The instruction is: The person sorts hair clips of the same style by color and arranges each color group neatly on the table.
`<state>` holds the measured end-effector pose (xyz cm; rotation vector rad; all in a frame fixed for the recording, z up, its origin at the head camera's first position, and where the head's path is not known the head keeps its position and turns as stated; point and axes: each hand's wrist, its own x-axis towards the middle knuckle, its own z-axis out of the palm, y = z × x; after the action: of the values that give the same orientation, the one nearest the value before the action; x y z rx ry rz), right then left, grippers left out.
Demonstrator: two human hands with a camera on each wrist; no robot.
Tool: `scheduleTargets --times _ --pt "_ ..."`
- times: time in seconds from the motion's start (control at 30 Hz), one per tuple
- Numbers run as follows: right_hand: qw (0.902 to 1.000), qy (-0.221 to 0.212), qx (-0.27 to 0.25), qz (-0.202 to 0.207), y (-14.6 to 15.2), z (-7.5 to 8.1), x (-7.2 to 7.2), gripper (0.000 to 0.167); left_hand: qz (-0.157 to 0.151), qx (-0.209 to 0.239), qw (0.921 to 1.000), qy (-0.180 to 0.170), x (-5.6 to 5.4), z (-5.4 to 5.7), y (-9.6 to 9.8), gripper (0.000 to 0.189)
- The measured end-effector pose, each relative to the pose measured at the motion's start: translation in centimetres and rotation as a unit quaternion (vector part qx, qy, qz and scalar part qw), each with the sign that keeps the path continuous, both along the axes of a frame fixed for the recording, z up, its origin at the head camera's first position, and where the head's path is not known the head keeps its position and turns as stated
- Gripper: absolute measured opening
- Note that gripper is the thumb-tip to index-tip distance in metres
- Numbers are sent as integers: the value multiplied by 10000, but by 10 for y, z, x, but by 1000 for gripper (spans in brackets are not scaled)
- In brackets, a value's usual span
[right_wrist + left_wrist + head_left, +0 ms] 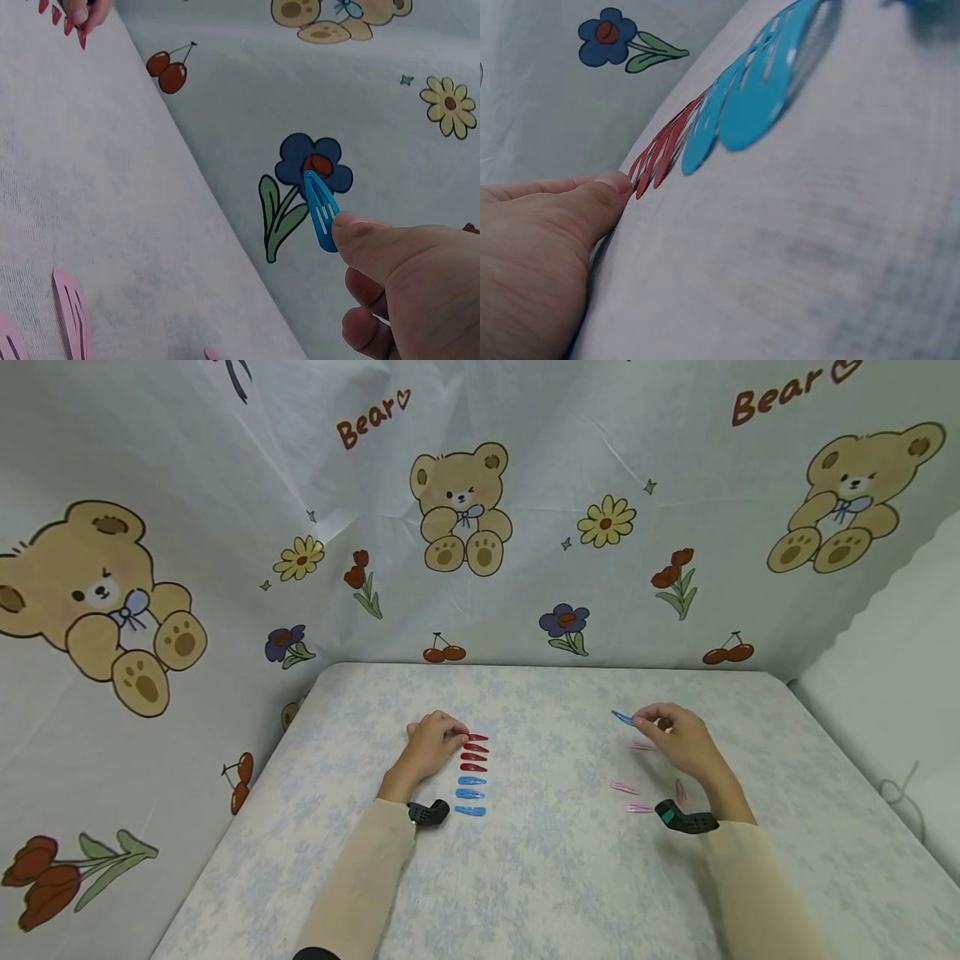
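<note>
Blue clip [322,212] between right fingers [365,238]

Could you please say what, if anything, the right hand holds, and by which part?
The right hand pinches a blue hair clip near its wide end.

My left hand [431,747] on the farthest red clip [478,737], red and blue clips [473,767] lined up, my right hand [681,740] pinching another blue clip [622,717], pink clips [625,787] on the worktop [555,877]
</note>
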<state>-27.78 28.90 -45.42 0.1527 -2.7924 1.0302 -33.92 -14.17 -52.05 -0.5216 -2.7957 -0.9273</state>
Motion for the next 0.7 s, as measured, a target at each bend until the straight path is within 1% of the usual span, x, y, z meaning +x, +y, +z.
scheduleTargets --times 0.13,0.37,0.53,0.7 --pt "9997 256 -26 46 -13 10 4 29 -7 25 10000 -8 0 0 0 10" --pt "9986 433 -229 189 -35 25 16 24 -32 -2 10000 -77 1 2 0 11" --pt "9970 488 -470 361 -51 33 26 22 -53 -3 9999 -89 1 2 -1 11" --pt "9946 424 -745 586 -68 34 34 19 -57 -24 9999 -84 0 2 -1 12"
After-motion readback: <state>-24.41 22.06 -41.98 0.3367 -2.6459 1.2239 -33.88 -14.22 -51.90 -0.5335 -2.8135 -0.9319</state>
